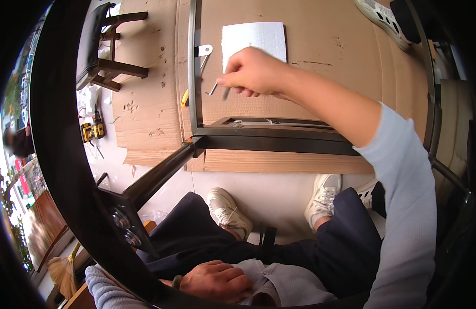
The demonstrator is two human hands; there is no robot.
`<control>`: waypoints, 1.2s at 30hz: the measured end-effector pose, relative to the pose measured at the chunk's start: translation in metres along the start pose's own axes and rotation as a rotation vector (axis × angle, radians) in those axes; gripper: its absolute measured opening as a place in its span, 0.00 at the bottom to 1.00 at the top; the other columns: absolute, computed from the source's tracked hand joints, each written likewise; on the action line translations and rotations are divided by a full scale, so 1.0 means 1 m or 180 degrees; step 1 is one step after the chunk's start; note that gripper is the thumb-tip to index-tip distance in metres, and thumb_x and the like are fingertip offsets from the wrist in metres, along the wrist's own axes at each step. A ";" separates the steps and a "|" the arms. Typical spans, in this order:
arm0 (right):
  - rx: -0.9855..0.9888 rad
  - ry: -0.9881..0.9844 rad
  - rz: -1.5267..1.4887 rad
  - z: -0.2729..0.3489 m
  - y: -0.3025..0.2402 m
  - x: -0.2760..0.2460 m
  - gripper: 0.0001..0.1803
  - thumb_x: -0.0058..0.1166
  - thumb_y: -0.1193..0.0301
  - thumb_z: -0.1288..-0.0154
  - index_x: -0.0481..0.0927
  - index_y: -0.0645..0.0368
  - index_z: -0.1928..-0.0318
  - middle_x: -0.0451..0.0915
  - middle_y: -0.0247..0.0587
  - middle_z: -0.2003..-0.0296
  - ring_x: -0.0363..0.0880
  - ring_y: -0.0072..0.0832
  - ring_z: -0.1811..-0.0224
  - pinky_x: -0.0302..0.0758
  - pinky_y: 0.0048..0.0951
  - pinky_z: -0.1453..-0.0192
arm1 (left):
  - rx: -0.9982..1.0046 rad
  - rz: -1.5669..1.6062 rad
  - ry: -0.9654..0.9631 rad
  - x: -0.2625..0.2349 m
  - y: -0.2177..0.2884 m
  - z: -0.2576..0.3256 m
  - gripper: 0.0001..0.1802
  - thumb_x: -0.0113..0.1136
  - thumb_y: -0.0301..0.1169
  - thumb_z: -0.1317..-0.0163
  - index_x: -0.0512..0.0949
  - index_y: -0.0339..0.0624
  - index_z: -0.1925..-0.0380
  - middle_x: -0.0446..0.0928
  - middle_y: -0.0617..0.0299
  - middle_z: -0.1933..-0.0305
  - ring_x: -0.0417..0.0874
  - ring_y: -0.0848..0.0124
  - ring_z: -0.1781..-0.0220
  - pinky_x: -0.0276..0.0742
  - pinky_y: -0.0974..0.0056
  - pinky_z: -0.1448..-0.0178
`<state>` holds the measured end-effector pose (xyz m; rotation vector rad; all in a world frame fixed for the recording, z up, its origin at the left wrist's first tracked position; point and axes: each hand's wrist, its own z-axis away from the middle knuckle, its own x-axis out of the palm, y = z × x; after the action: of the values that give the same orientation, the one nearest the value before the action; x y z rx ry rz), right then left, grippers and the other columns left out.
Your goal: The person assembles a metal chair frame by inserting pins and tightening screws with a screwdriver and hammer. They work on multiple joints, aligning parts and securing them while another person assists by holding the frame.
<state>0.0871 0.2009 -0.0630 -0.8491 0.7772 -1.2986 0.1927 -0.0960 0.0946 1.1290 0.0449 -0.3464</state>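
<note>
My right hand (254,72) reaches out over the far side of the dark metal frame (279,140), above the cardboard. Its fingers are closed on a thin, bent hex key (212,88), whose angled end points left toward the frame's upright bar (192,67). A short dark piece (226,93) shows just under the fingers; I cannot make out what it is. My left hand (215,280) lies against my lap at the bottom, with curled fingers. Whatever might be inside it is hidden.
White foam sheet (269,38) lies on the cardboard (325,82). A white holed tab (205,50) and yellow-handled tool (185,98) are beside the upright. Left are a dark chair (114,67) and a yellow-black drill (96,126). Another person's shoe (382,20) is at the upper right.
</note>
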 end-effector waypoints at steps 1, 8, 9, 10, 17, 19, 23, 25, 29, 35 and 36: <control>-0.0197 0.0229 0.0097 0.012 -0.003 -0.002 0.11 0.58 0.68 0.37 0.76 0.64 0.67 0.75 0.34 0.77 0.71 0.16 0.78 0.69 0.18 0.76 | -0.0006 -0.0001 -0.0010 0.000 0.000 0.001 0.13 0.62 0.39 0.43 0.75 0.45 0.63 0.78 0.61 0.68 0.84 0.62 0.62 0.80 0.62 0.60; -0.1136 -0.1547 0.0422 0.137 -0.006 0.003 0.11 0.58 0.75 0.42 0.77 0.62 0.58 0.79 0.41 0.66 0.81 0.29 0.61 0.76 0.30 0.57 | 0.0158 0.0068 0.0122 0.003 0.002 0.009 0.11 0.54 0.39 0.38 0.74 0.45 0.64 0.77 0.61 0.68 0.82 0.62 0.63 0.78 0.62 0.60; -0.0946 -0.2140 0.0622 0.143 0.000 0.012 0.12 0.57 0.73 0.41 0.78 0.61 0.55 0.81 0.44 0.62 0.80 0.38 0.57 0.75 0.34 0.53 | 0.0160 0.0049 0.0205 0.005 0.004 0.010 0.10 0.53 0.39 0.38 0.74 0.44 0.65 0.77 0.61 0.68 0.82 0.61 0.64 0.78 0.61 0.60; -0.0876 -0.2431 0.0606 0.147 0.007 0.027 0.10 0.52 0.72 0.38 0.76 0.61 0.57 0.80 0.49 0.63 0.79 0.43 0.59 0.74 0.39 0.54 | 0.0165 0.0017 0.0282 0.007 0.007 0.012 0.10 0.52 0.38 0.37 0.74 0.44 0.66 0.77 0.61 0.69 0.82 0.61 0.64 0.78 0.61 0.60; -0.1216 -0.1519 0.2812 0.136 0.016 0.050 0.06 0.50 0.74 0.43 0.75 0.59 0.63 0.74 0.45 0.65 0.75 0.41 0.57 0.75 0.41 0.57 | -0.0027 -0.0761 0.1140 0.016 0.035 0.034 0.15 0.52 0.38 0.47 0.73 0.45 0.61 0.71 0.63 0.67 0.74 0.67 0.61 0.73 0.60 0.52; -0.2221 -0.0428 0.2938 0.125 0.011 0.040 0.07 0.51 0.74 0.43 0.72 0.61 0.64 0.75 0.43 0.58 0.72 0.41 0.54 0.73 0.36 0.53 | 0.0040 -0.0889 0.1234 0.020 0.038 0.036 0.14 0.52 0.37 0.47 0.74 0.45 0.62 0.72 0.62 0.67 0.74 0.66 0.62 0.73 0.60 0.53; -0.2938 0.0127 0.3621 0.113 0.008 0.040 0.06 0.51 0.73 0.46 0.73 0.59 0.67 0.74 0.43 0.47 0.72 0.38 0.48 0.71 0.35 0.47 | 0.0228 -0.1128 0.1333 0.029 0.042 0.037 0.12 0.52 0.36 0.46 0.74 0.44 0.63 0.73 0.61 0.68 0.76 0.65 0.64 0.74 0.59 0.56; -0.2869 0.0118 0.3897 0.115 0.007 0.039 0.06 0.51 0.72 0.47 0.73 0.59 0.68 0.73 0.43 0.44 0.72 0.36 0.45 0.70 0.34 0.45 | 0.0294 -0.1196 0.1370 0.032 0.043 0.039 0.12 0.52 0.35 0.45 0.75 0.43 0.63 0.73 0.60 0.68 0.76 0.65 0.64 0.74 0.59 0.58; -0.2714 -0.0118 0.4258 0.135 0.002 0.026 0.06 0.51 0.72 0.47 0.73 0.59 0.68 0.72 0.42 0.42 0.70 0.35 0.42 0.70 0.33 0.45 | 0.0415 -0.1320 0.1402 0.033 0.039 0.041 0.11 0.52 0.34 0.45 0.75 0.42 0.64 0.74 0.59 0.68 0.77 0.64 0.66 0.75 0.59 0.60; -0.2853 -0.0104 0.4140 0.122 0.003 0.040 0.07 0.51 0.72 0.46 0.72 0.59 0.66 0.73 0.43 0.43 0.70 0.35 0.42 0.70 0.33 0.46 | 0.0625 -0.1616 0.1407 0.033 0.038 0.038 0.09 0.52 0.32 0.43 0.76 0.40 0.66 0.75 0.57 0.69 0.79 0.62 0.69 0.76 0.58 0.65; -0.2883 -0.0128 0.4078 0.116 0.003 0.042 0.07 0.50 0.72 0.45 0.72 0.59 0.65 0.74 0.43 0.44 0.71 0.35 0.43 0.70 0.34 0.46 | 0.0672 -0.1547 0.1388 0.033 0.039 0.037 0.09 0.52 0.31 0.43 0.76 0.40 0.66 0.76 0.57 0.70 0.79 0.62 0.70 0.76 0.58 0.65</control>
<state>0.1943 0.1705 -0.0094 -0.7778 1.5461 0.2623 0.2308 -0.1224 0.1380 1.3832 0.6891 -0.5383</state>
